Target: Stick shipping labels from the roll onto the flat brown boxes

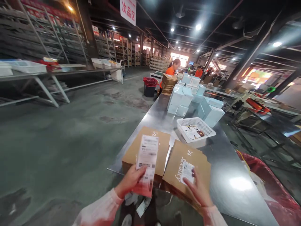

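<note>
My left hand point(133, 179) is closed on a long printed shipping label point(148, 157), its thumb across the front. Behind that label lies the left stack of flat brown cardboard boxes point(131, 150). To the right, a second stack of flat cardboard boxes point(171, 171) with white lettering sits at the table's near end. A small white label point(187, 172) appears to lie on its top box. Over this label's right side is my right hand point(198, 188), thumb and fingers apart; whether the fingertips touch the paper is hard to see.
On the metal table point(225, 163) stand a white plastic basket point(196, 139) of cards and several pale blue boxes point(180, 99). A person in orange point(170, 70) is beyond, near a black bin point(150, 89). A red bag point(270, 182) is at right; paper scraps point(143, 207) lie below.
</note>
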### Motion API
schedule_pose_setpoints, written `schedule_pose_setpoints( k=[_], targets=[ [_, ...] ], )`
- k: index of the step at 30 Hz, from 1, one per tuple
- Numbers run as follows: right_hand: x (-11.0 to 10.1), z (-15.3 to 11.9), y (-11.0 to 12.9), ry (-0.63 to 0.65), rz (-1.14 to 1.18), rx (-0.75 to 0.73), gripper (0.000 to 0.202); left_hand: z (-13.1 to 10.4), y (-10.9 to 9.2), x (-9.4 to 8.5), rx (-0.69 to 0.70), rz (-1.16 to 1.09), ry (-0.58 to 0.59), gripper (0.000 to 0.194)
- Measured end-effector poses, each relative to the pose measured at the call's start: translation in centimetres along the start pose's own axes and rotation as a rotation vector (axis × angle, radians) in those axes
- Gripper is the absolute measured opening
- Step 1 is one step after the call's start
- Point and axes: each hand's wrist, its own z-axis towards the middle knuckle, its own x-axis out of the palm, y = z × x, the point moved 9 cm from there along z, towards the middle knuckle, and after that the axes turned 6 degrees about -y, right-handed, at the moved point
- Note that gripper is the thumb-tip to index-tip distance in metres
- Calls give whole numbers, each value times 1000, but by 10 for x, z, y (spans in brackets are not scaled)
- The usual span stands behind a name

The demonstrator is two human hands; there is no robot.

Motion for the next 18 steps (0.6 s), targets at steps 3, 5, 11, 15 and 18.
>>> schedule_pose_setpoints(
  k=[3,5,11,15,18],
  targets=[
    [98,-57,71,439,527,-25,64,-14,19,22,-11,139,158,59],
    [130,-83,98,460,643,-5,51,-15,12,25,58,146,178,59],
    [164,-87,121,621,525,-79,51,5,-9,-19,120,-43,-106,54],
    [169,-48,138,601,300,-197,49,12,6,-32,139,-13,-234,51],
    [183,-38,149,643,189,-264,46,18,13,-42,190,-46,-381,57]
  ],
)
